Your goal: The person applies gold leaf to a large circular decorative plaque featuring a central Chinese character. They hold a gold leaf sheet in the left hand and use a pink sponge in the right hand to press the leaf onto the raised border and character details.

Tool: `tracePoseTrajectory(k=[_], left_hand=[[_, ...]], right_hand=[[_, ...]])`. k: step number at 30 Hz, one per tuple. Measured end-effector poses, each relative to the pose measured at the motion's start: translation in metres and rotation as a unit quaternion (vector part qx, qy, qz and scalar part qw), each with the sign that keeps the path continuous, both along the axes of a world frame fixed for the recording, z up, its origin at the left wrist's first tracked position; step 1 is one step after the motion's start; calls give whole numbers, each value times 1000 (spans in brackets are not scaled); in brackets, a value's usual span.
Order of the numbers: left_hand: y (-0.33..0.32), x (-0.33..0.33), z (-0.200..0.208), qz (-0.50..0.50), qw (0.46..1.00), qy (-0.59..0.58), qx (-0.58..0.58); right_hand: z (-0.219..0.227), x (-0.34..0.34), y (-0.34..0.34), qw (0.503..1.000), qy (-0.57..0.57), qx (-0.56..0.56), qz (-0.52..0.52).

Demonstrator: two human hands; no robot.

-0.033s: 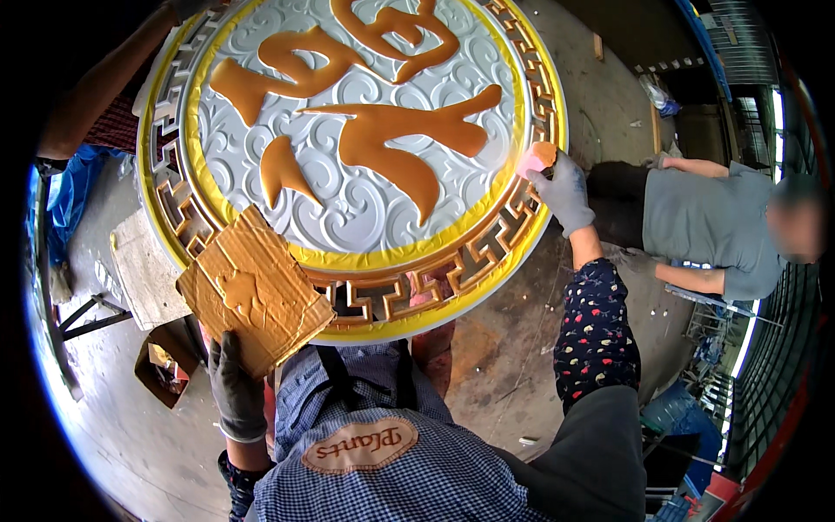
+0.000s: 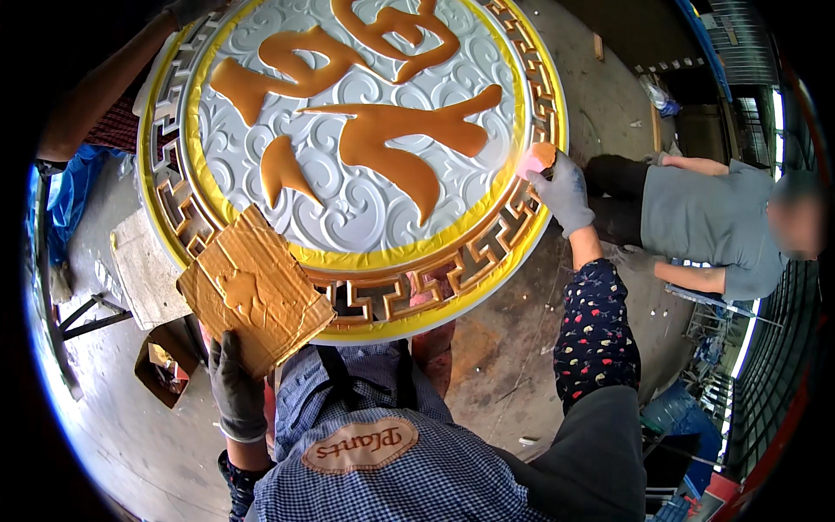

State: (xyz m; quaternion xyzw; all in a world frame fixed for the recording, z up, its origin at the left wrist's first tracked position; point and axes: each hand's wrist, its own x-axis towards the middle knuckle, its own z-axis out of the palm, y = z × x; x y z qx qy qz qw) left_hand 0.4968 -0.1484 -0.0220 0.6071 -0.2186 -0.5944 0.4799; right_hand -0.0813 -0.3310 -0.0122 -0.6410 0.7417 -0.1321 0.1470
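My gloved left hand [image 2: 237, 388] grips the lower edge of a cardboard piece [image 2: 277, 300] coated with gold-brown paint, a thick puddle in its middle. In my gloved right hand [image 2: 564, 193] is a pink sponge [image 2: 537, 162] with an orange-brown face. It is at the right side of a large round panel [image 2: 339, 217]. White scroll relief and raised gold-brown characters fill the panel's middle. Yellow masking [image 2: 374, 258] rings that middle. Around it runs a pierced fretwork border [image 2: 474, 252], copper-coloured near me and paler at the upper left.
A co-worker in a grey shirt [image 2: 700, 217] is at the right. Another person's arm [image 2: 109, 87] reaches the panel's upper left edge. A cardboard box [image 2: 165, 370] and a pale board [image 2: 143, 265] are at the left, near blue sheeting [image 2: 74, 191].
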Motion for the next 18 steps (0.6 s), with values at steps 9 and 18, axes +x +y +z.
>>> tracePoseTrajectory(k=[9, 18], left_hand=[[6, 4, -4, -135, 929, -308, -157], [10, 8, -6, -53, 987, -132, -74]], right_hand=[[5, 24, 14, 1000, -15, 9, -21], [2, 58, 41, 999, -21, 5, -43]])
